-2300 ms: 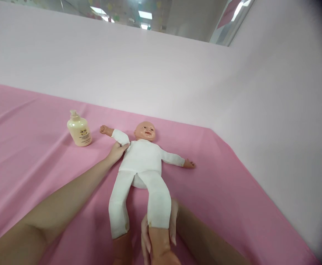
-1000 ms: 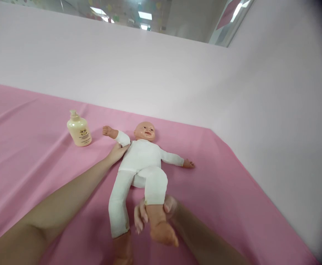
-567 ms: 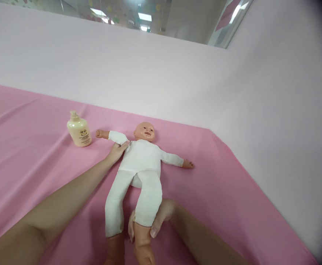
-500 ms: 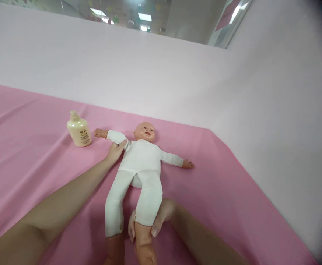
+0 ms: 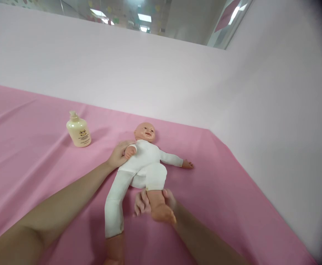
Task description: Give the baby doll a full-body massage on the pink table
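Note:
A baby doll (image 5: 143, 156) with a white cloth body lies on its back on the pink sheet (image 5: 219, 206), head toward the wall. My left hand (image 5: 120, 152) is wrapped round the doll's arm on the left, which is folded in so its small fist rests at the chest. Under the other leg, my right hand (image 5: 150, 202) grips the lower leg from behind, thumb on one side and fingers on the other. That leg is bent at the knee and lifted; the leg on the left lies straight. The doll's other arm stretches out to the right.
A cream pump bottle (image 5: 79, 130) stands upright on the sheet, left of the doll. Behind the sheet rises a white wall (image 5: 122, 73), with a window (image 5: 155, 18) above it. The wall continues along the right side.
The doll's left-side arm has gone from stretched out to folded over the chest, with my left hand on it. My right hand has raised the leg and bent its knee toward the belly.

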Tool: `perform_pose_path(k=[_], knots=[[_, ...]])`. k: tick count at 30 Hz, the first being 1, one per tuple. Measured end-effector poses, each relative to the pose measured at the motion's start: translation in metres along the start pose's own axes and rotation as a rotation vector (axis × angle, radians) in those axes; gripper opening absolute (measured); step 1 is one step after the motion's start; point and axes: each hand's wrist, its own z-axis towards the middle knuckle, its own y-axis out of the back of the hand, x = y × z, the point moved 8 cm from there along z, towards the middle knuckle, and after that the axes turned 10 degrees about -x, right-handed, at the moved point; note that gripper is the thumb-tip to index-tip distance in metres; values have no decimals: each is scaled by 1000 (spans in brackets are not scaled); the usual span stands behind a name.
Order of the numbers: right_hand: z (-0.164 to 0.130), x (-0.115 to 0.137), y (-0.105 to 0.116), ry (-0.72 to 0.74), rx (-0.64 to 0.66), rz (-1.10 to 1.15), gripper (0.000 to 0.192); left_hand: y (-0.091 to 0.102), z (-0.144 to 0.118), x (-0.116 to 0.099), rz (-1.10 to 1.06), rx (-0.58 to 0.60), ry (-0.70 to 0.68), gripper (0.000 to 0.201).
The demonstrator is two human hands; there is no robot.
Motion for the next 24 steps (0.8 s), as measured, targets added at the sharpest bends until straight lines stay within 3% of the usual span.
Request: perform_pose_path(k=[3, 7, 14, 19, 24], knots=[[-2, 11, 12, 56, -148, 159, 57, -6, 0, -5, 68, 106, -61, 43], [-3, 14, 24, 56, -311, 164, 52, -10, -1, -2, 88, 166, -105, 43], [-3, 14, 27, 64, -372, 139, 52, -12, -2, -5, 73, 173, -229, 44], [-2, 16, 19, 97, -273, 122, 51, -7, 0, 7, 24, 61, -143, 38], [-3, -7, -4, -74, 74, 48, 59, -1, 1, 38, -121, -80, 122, 39]])
